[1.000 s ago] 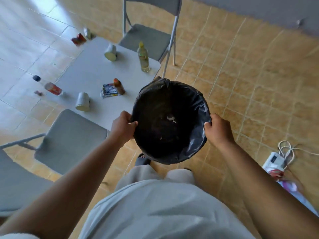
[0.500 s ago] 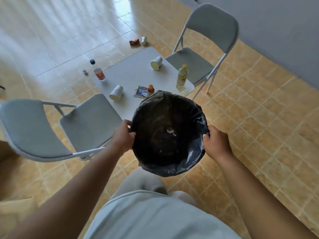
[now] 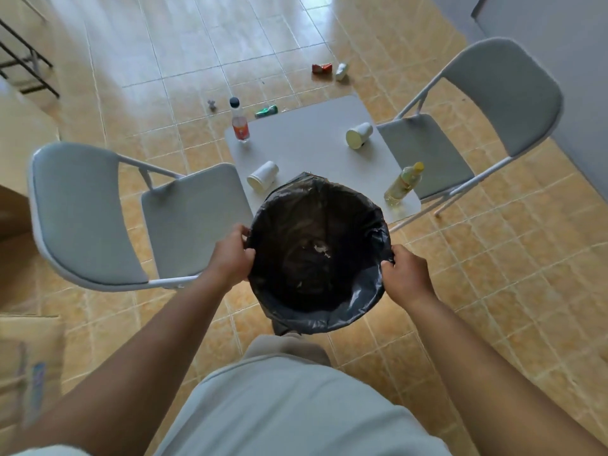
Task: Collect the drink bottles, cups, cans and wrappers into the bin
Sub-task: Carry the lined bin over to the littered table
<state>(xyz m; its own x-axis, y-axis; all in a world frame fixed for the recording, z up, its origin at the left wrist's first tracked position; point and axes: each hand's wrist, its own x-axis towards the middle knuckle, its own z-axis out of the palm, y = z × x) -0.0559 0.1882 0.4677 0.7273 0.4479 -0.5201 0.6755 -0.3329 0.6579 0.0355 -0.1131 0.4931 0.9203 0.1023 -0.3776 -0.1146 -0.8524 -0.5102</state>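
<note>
I hold a round bin point(image 3: 358, 304) lined with a black bag in front of me, my left hand point(image 3: 230, 256) gripping its left rim and my right hand point(image 3: 406, 274) its right rim. Beyond it stands a small grey table point(image 3: 312, 139). On the table are two paper cups lying on their sides point(image 3: 263, 175) point(image 3: 359, 135), a yellow-capped bottle point(image 3: 403, 184) and a bottle with red drink point(image 3: 239, 124). A green can point(image 3: 266, 111), a red wrapper point(image 3: 321, 67) and a small white bottle point(image 3: 341, 71) lie on the floor behind the table.
Two grey folding chairs flank the table, one at the left point(image 3: 131, 212), one at the right point(image 3: 467, 126). A small grey scrap point(image 3: 212, 104) lies on the tiled floor. Cardboard boxes point(image 3: 26, 366) stand at the left edge, a grey wall at the right.
My view has swung to face the table squarely with the bin still held in both hands. The bin now hides the wrapper and small orange bottle near the table's front edge.
</note>
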